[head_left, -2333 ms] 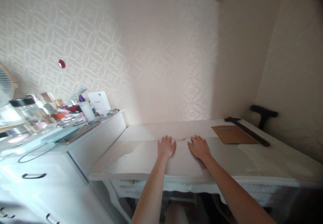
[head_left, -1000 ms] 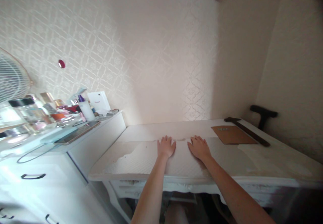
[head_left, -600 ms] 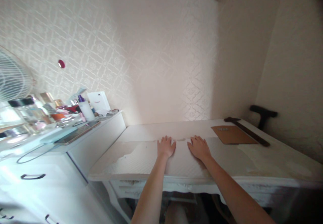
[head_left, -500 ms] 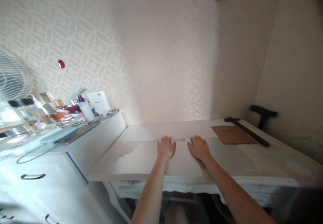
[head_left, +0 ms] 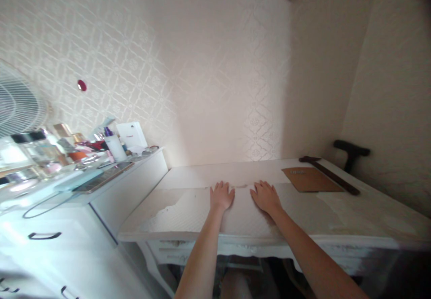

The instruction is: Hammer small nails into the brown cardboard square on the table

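My left hand lies flat, palm down, on the worn white table, fingers stretched out and holding nothing. My right hand rests the same way a short gap to its right, fingers spread, also with nothing in it. Both point toward the wall. A brown flat card or folder lies on the table to the right of my right hand, apart from it. A long dark hammer-like tool lies just beyond the card.
A white drawer unit stands to the left, crowded with bottles and jars, a tablet and a cable. A fan shows at the far left edge. A dark T-shaped handle stands by the right wall.
My hands have stayed where they were. The fan at the left edge has swung further into view.
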{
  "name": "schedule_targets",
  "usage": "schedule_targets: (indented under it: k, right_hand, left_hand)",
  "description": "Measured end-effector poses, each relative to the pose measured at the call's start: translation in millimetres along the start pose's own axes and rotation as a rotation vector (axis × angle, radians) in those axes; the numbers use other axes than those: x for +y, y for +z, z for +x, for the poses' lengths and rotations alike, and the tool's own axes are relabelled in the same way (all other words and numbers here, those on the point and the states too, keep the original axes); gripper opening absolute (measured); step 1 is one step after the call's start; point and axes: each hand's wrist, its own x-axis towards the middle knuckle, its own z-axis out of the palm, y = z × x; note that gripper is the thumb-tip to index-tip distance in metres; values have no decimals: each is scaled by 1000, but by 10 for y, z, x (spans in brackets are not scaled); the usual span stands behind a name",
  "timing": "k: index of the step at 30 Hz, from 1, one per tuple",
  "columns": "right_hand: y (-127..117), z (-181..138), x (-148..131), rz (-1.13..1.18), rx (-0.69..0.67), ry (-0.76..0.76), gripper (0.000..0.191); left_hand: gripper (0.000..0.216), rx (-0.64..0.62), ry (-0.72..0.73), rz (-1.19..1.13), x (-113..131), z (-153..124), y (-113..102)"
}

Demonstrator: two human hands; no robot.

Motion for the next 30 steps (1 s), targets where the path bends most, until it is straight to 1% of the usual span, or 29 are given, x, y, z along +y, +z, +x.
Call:
schedule_targets:
  k: [30]
  right_hand:
    - [-26, -12, -13, -11, 11, -8, 44]
  left_hand:
    - [49, -25, -3, 23, 17, -22, -46]
